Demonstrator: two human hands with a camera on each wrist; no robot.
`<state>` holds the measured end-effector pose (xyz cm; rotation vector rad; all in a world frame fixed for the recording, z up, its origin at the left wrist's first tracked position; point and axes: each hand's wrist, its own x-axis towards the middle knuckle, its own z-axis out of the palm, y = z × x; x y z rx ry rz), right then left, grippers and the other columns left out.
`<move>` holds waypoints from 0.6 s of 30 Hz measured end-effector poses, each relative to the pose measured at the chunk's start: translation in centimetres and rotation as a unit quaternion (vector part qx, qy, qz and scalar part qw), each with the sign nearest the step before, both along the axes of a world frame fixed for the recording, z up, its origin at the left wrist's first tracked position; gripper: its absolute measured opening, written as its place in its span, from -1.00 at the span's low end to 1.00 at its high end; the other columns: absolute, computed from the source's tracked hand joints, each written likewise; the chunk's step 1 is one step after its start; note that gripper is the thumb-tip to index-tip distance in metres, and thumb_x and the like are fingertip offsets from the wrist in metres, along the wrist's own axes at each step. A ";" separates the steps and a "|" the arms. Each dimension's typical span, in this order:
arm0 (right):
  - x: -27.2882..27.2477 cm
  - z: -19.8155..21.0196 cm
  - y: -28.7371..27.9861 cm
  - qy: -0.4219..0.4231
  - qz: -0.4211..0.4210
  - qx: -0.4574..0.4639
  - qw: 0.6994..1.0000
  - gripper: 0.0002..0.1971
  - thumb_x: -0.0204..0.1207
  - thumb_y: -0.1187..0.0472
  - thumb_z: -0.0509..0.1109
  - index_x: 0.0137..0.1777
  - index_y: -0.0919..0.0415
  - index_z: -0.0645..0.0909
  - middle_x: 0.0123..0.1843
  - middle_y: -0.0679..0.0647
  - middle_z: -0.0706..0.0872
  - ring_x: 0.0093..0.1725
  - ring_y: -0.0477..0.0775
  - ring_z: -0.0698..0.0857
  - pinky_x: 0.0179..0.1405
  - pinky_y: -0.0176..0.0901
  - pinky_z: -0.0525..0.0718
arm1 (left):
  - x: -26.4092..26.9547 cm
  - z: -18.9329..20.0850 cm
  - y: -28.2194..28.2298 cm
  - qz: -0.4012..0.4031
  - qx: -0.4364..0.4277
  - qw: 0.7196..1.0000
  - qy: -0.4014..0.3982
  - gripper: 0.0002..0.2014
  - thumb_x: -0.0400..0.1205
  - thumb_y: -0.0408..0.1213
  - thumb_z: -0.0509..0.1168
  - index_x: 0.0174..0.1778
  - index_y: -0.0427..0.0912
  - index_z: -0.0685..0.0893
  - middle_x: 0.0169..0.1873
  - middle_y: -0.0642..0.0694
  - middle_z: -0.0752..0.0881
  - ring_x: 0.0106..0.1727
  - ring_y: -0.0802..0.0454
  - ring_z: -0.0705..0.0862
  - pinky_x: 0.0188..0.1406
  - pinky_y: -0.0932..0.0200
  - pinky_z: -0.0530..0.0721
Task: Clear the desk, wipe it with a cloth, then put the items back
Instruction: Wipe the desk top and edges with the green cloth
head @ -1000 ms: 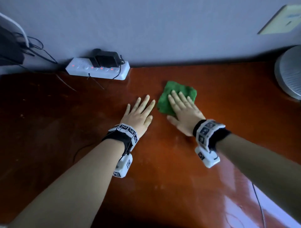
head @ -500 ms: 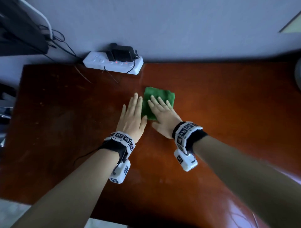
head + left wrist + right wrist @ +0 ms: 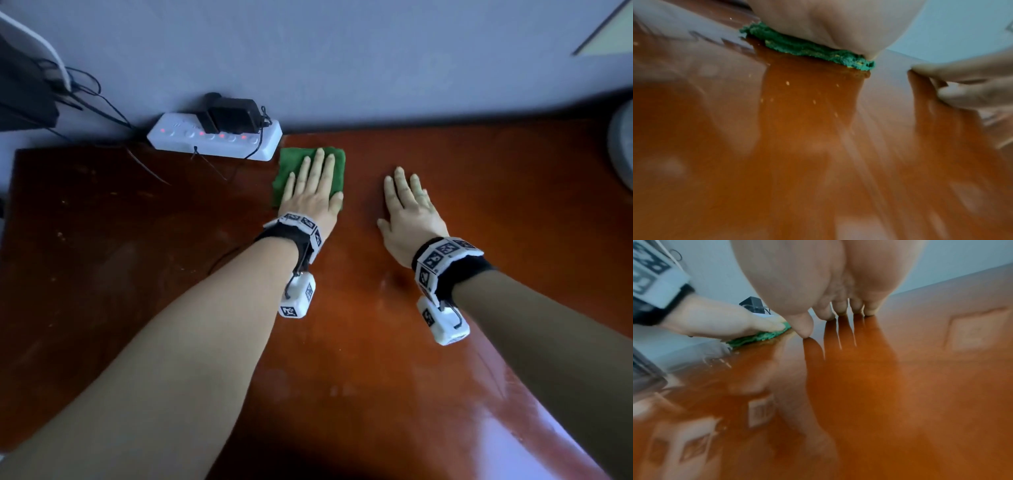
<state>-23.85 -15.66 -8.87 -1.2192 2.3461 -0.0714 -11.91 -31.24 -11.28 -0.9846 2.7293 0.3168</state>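
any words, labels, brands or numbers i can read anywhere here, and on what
None can be read.
Wristbands: black-and-white square marker patterns, no letters.
Wrist camera housings: the same kind of markers, no words.
Power strip: red lights only; any print is too small to tell.
Black adapter: no legible label.

A: Is any text, brand or number legible here?

B: None that I can read; the bands on my wrists [image 3: 300, 224] carry only black-and-white square marker patterns, not letters; the small white camera blocks [image 3: 297, 300] hanging under my wrists bear the same kind of pattern.

A: And the power strip [image 3: 215, 140] by the wall?

B: It shows a row of red lights; any printing on it is too small to tell; the black adapter [image 3: 234, 115] plugged into it shows no readable label.
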 end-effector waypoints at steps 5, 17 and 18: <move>0.0 -0.1 0.2 0.003 -0.003 0.000 1.000 -0.28 0.74 0.02 0.10 0.76 0.16 -0.21 0.77 0.08 -0.28 0.74 0.18 -0.23 0.73 0.04 -0.13 | -1.2 -0.4 -2.2 0.041 -0.001 0.999 0.026 -0.33 0.75 0.02 0.00 0.76 0.07 -0.11 0.75 0.09 -0.16 0.75 0.06 -0.14 0.71 -0.03 -0.17; 0.3 0.5 -0.2 0.005 -0.014 0.009 1.000 -0.26 0.72 0.04 0.13 0.76 0.15 -0.18 0.77 0.07 -0.26 0.74 0.17 -0.21 0.72 0.03 -0.11 | -1.4 -0.4 -1.0 0.125 -0.024 0.990 0.060 -0.34 0.75 0.04 0.03 0.76 0.03 -0.04 0.75 0.05 -0.07 0.75 0.03 -0.05 0.69 -0.03 -0.08; 0.3 0.5 -0.2 0.003 -0.013 0.010 1.000 -0.26 0.72 0.03 0.13 0.76 0.15 -0.19 0.77 0.07 -0.27 0.74 0.17 -0.21 0.72 0.03 -0.11 | -0.6 -0.5 -0.7 0.128 -0.029 0.989 0.061 -0.34 0.75 0.04 0.03 0.76 0.02 -0.04 0.75 0.05 -0.07 0.75 0.02 -0.04 0.69 -0.03 -0.08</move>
